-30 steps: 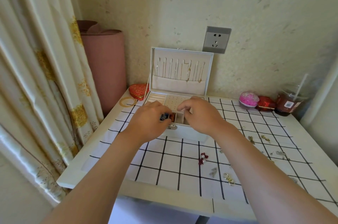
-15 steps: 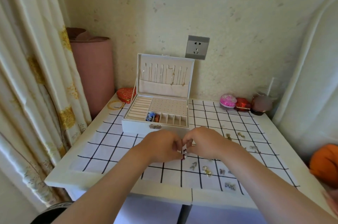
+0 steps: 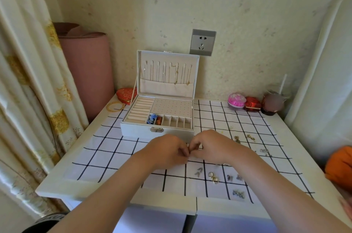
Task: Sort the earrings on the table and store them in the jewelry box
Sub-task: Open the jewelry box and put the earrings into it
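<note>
The white jewelry box (image 3: 133,130) stands open at the table's back centre, lid upright with chains hung inside. Blue earrings (image 3: 151,119) and an orange-red pair (image 3: 159,120) lie in its two leftmost front compartments. In front of the box, my left hand (image 3: 167,153) and my right hand (image 3: 211,147) meet fingertip to fingertip just above the cloth, pinching a small earring that the fingers almost hide. Loose earrings lie on the checked cloth: a silver pair (image 3: 198,171), gold hoops (image 3: 213,177), dark ones (image 3: 238,193), and more at the right (image 3: 250,137).
A pink roll (image 3: 85,72) and a curtain (image 3: 28,80) stand at the left. A red heart box (image 3: 125,94) and gold bangle (image 3: 115,106) lie beside the jewelry box. A pink box (image 3: 236,100), a red box (image 3: 252,103) and a drink cup (image 3: 272,103) line the back right.
Both hands have left the box compartments and come down to the cloth in front of it. They lifted the dark red earring pair off the cloth and now hold it between them.
</note>
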